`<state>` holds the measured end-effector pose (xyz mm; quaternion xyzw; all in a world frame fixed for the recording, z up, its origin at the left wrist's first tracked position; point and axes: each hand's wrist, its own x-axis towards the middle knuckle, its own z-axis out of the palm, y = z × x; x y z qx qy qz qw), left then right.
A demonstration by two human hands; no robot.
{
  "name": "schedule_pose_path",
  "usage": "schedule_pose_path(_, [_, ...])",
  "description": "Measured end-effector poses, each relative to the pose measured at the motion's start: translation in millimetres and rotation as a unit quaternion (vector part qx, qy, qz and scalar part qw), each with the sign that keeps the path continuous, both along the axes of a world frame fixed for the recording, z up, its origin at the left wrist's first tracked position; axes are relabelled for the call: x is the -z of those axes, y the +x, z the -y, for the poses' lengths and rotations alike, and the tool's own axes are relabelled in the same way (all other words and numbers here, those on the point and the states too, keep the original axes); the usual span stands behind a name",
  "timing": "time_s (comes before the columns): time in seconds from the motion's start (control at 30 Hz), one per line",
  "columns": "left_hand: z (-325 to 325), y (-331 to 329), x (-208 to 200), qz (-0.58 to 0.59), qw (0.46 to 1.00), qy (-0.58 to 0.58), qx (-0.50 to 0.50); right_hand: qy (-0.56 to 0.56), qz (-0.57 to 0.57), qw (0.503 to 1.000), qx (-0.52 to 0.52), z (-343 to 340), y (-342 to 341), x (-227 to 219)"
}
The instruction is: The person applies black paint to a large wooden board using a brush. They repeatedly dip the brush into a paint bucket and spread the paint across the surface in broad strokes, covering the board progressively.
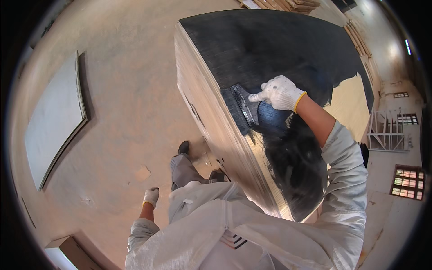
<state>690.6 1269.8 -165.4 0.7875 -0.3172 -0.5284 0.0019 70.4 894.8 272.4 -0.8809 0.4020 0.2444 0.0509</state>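
Black coating [270,45] covers most of the panel stack [209,101] right of centre. Mid-frame, the right hand [279,92] is closed around a wide spreader [245,107], one digit stretched along it, probably to press its edge evenly. At lower left, the left hand [151,196] looks curled, contents unclear. Yellowish bare board [351,99] shows; dusty floor [130,90] spreads left, a barred window [407,182] right.

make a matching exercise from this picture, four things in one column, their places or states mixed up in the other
1 right hand
2 left hand
3 pale panel
4 board stack

a lying on the floor at far left
b gripping the scraper
c partly black on top
d hanging in the air

Pairs: 1-b, 2-d, 3-a, 4-c
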Motion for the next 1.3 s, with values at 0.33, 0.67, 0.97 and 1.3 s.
schedule_pose_path(0.33, [-85, -79, -53, -0.056, 0.982, -0.09, -0.154, -0.019, 0.018, 1.0, 0.009, -55, -25, -12])
schedule_pose_path(0.67, [-339, -123, -78, -0.009, 0.996, 0.027, -0.087, 0.021, -0.041, 0.997, -0.061, -176, -62, -20])
schedule_pose_path(0.97, [-347, -111, -98, 0.045, 0.981, -0.031, -0.186, 0.001, -0.002, 0.994, 0.11, -163, -77, -19])
schedule_pose_path(1.3, [-364, -105, -104, 0.007, 0.973, -0.105, -0.205, -0.008, -0.022, 0.999, 0.036, -178, -55, -15])
